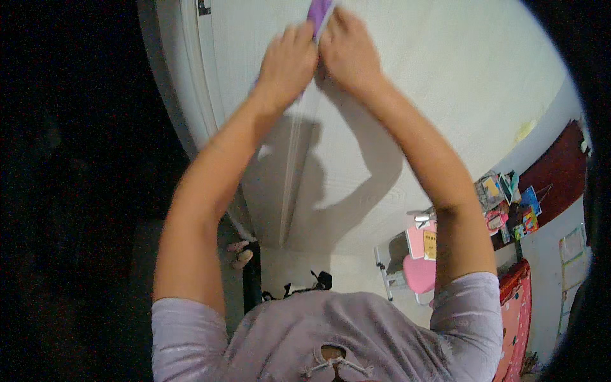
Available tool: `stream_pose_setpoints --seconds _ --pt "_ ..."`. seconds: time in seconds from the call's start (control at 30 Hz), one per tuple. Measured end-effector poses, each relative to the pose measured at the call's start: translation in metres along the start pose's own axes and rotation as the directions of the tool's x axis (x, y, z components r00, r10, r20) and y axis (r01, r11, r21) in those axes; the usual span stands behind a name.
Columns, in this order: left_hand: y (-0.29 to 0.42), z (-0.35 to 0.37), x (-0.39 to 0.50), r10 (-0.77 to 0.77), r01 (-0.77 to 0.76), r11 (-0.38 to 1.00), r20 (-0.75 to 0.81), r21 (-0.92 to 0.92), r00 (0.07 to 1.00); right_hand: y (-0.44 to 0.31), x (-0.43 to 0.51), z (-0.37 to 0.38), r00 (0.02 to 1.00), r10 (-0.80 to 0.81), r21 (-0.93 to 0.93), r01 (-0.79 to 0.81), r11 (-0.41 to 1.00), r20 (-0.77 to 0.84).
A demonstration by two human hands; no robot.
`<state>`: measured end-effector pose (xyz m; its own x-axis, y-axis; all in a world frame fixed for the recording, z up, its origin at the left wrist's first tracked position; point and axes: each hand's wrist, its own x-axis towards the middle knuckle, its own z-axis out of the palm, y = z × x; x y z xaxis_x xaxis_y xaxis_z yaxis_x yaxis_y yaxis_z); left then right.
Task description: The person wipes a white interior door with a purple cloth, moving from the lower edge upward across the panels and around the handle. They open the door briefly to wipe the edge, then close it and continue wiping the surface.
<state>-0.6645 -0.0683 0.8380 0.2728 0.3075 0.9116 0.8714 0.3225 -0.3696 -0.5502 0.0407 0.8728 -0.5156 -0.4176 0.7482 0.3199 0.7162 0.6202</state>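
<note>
Both my arms reach up in front of a pale door panel (429, 95). A purple cloth (319, 14) with a whitish edge shows between my hands at the top of the picture. The fingers of my left hand (290, 59) are closed on it, and more purple shows behind that wrist. My right hand (348, 50), blurred, is curled with its fingers against the cloth's pale edge. The two hands nearly touch. Shadows of my head and arms fall on the panel below them.
A metal hinge (204, 6) sits at the upper left edge. At the right are a pink chair (420, 274), a cluttered shelf or table with colourful items (496, 191), and a red patterned cloth (515, 310). Dark objects (324, 281) lie on the floor near my body.
</note>
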Motion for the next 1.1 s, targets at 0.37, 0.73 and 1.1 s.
stream_pose_setpoints --seconds 0.37,0.73,1.1 --pt "0.128 -0.099 -0.433 0.085 0.562 0.822 0.995 -0.094 0.042 -0.33 -0.315 0.004 0.185 -0.506 0.415 -0.821 0.391 0.842" --pt "0.074 -0.137 -0.588 -0.082 0.822 0.57 0.996 0.011 0.043 -0.393 -0.278 0.006 0.442 -0.168 0.433 -0.897 -0.092 0.881" --pt "0.048 -0.142 -0.475 -0.289 0.863 0.187 0.813 -0.469 0.505 -0.373 -0.2 -0.012 0.392 -0.345 0.316 -0.913 -0.257 0.853"
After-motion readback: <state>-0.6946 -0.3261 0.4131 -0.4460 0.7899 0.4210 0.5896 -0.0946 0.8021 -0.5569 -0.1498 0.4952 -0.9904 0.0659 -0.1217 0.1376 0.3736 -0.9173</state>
